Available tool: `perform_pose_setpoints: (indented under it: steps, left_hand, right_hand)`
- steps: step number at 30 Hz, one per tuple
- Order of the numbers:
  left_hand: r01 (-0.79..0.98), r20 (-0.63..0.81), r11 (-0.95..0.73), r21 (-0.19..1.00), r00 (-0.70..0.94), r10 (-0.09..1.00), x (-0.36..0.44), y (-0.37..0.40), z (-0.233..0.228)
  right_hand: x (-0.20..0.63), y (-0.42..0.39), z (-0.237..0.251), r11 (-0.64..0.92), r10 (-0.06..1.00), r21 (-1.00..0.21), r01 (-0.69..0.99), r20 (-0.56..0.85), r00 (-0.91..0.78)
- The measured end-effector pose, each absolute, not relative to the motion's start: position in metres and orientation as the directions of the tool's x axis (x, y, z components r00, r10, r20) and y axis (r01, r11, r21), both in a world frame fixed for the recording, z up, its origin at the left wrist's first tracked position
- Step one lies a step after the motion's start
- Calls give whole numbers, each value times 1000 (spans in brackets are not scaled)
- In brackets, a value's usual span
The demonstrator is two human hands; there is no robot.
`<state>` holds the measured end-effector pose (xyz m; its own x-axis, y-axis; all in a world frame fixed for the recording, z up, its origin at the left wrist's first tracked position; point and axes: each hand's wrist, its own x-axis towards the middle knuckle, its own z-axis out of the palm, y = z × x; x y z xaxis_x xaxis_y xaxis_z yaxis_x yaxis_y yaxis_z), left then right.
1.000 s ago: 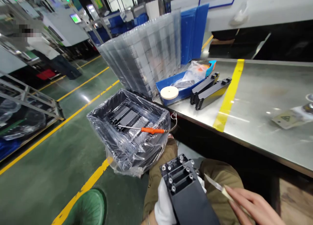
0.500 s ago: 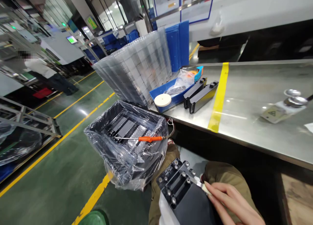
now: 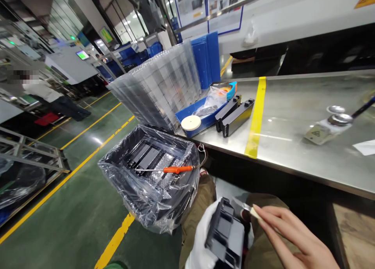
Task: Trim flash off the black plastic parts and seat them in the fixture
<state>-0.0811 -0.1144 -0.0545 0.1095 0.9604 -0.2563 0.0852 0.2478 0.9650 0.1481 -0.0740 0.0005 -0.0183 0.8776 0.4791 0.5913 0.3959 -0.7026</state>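
Note:
My left hand [image 3: 202, 237], in a white glove, is closed round a black moulded plastic part [image 3: 225, 234] above my lap. The part's end, with its ribs and recesses, faces up toward me. My bare right hand [image 3: 290, 234] pinches the pale handle of a small knife [image 3: 247, 207] between thumb and fingers. Its blade points left, close to the part's upper right edge; whether it touches cannot be made out. To the left, a black bin [image 3: 115, 148] lined with clear plastic holds several similar dark parts and an orange-handled air blow gun [image 3: 177, 170].
On the steel bench [image 3: 293, 116] stand two black parts [image 3: 238, 117], a blue tray [image 3: 202, 124], a cream disc [image 3: 191, 123] and a bottle with a metal lid [image 3: 331, 126]. Clear stacked dividers [image 3: 155, 85] lean behind the bin. A person [image 3: 49, 93] stands far left.
My left hand has turned the black part, so its end faces up instead of its broad side with round metal inserts. The knife has come off the part's face and moved slightly right and up.

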Motion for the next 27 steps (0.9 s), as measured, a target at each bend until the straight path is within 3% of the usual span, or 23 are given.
perform_pose_setpoints:
  steps: [5,12,14,17,19,21,24,27]
  left_hand:
    - [110,-237,225,968,112,965,-83,-96,-44]
    - [93,-202,188,978,181,963,-82,-83,-27]
    - [93,-195,178,980,219,956,-82,-80,-23]
    - [103,-184,161,982,282,942,-84,-76,-18]
    - [115,-174,144,983,318,932,-86,-75,-17]
    - [134,-166,127,983,344,924,-87,-76,-16]
    - [176,-161,103,979,358,920,-88,-82,-14]
    - [244,-167,84,966,344,924,-88,-91,-13]
  right_hand:
    - [157,-68,6,493,814,-603,628,574,-87]
    - [168,-69,1,489,846,-624,609,511,-156]
    - [170,-68,-4,382,916,-743,550,382,-119]
    - [163,-66,-2,4,996,-947,321,-24,-84]
    - [153,-66,4,-219,967,-957,188,-239,-93]
    - [145,-67,9,-308,936,-943,124,-324,-138]
    - [138,-68,11,-253,947,-957,146,-275,-165]
    - [137,-69,8,-55,993,-961,271,-81,-83]
